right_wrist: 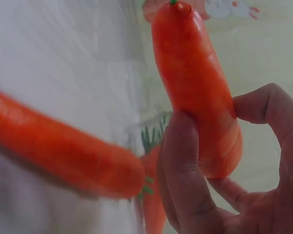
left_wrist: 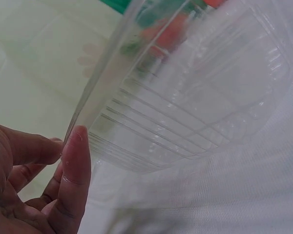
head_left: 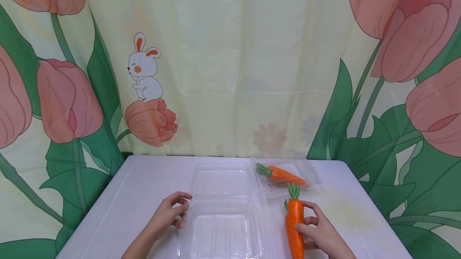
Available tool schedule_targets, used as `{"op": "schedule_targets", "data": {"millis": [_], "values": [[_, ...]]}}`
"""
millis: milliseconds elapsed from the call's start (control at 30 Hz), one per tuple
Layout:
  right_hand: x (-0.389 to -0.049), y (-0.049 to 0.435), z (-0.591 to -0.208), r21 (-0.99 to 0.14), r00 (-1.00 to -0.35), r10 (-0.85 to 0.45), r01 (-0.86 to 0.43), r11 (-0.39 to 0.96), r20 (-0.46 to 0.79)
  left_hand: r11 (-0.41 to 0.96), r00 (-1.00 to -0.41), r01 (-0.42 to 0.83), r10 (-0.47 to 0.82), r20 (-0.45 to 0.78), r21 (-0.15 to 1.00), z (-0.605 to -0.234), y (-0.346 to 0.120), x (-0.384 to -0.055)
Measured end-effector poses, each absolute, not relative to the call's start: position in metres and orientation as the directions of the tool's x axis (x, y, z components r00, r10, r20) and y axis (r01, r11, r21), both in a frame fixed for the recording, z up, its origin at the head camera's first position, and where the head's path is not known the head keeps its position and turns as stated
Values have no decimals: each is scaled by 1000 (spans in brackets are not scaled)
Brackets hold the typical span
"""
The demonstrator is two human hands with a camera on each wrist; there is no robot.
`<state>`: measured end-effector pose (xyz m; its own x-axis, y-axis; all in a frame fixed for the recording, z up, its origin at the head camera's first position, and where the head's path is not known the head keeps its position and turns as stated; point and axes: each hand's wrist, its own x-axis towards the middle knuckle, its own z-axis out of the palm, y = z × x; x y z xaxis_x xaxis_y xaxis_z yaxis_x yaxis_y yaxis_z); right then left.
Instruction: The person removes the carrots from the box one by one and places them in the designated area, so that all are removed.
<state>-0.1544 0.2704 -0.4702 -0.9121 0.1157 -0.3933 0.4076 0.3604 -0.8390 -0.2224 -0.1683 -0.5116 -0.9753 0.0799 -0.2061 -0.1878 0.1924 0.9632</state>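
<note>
An open clear plastic clamshell box (head_left: 183,247) lies on the table with its lid (head_left: 221,164) folded back away from me. My left hand (head_left: 169,213) is at the box's left side; in the left wrist view, thumb and finger pinch its thin plastic edge (left_wrist: 83,105). On the other side, my right hand (head_left: 320,231) grips an orange carrot (head_left: 297,215), green top pointing away, between thumb and fingers. A second carrot (right_wrist: 63,146) lies on the table beside it, mostly hidden behind the held one in the head view.
Behind the right hand stands another clear box (head_left: 311,171) with a carrot (head_left: 282,174) showing in it. A white cloth (head_left: 140,179) covers the table. A curtain (head_left: 212,71) printed with tulips and a rabbit hangs along the table's far edge.
</note>
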Motion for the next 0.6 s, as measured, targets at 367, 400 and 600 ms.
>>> {"op": "schedule_targets", "data": {"millis": [367,400,600], "values": [[-150,301,-489,-805,-890,129,451,386,-437,195,-974,-196,74,-213,961,-512,-168,-222],[-149,303,-491,-800,-886,129,458,388,-445,195,-974,-197,73,-215,961,-513,-168,-222],[-151,313,-503,-779,-870,137,486,396,-473,190,-974,-195,74,-212,962,-513,-168,-223]]}}
